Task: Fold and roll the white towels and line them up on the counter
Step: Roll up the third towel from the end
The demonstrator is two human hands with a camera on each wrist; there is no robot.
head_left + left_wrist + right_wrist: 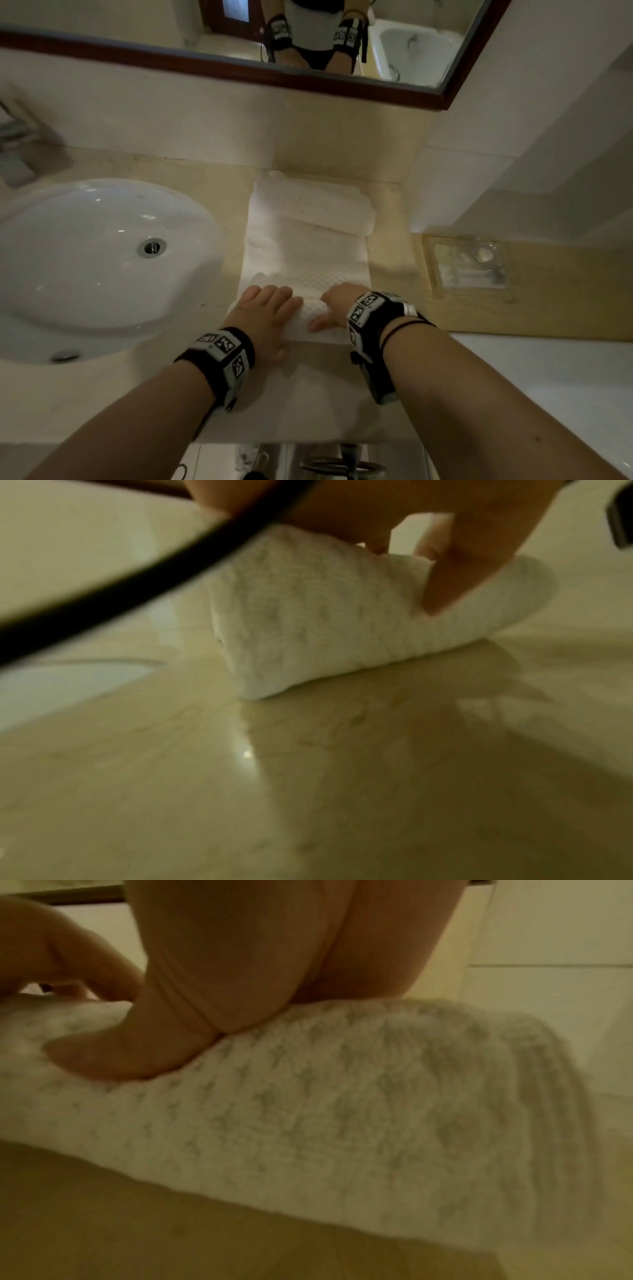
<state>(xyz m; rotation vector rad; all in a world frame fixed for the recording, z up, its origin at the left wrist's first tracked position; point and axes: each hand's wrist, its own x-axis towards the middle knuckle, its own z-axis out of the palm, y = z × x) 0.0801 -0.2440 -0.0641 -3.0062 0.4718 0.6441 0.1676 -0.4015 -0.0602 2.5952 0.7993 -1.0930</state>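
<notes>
While hands [294, 315] press, waffle-textured white towel [308, 260], half-rolled cylinder

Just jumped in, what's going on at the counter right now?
A person is rolling a white towel on the counter beside the sink. The left hand and right hand both grip the rolled near end; the far part lies flat. Rolled towels sit behind it by the wall.

Dim warm indoor light, glare on sink [102, 246], wide-angle bending at edges, wrist views soft and blurred
</notes>
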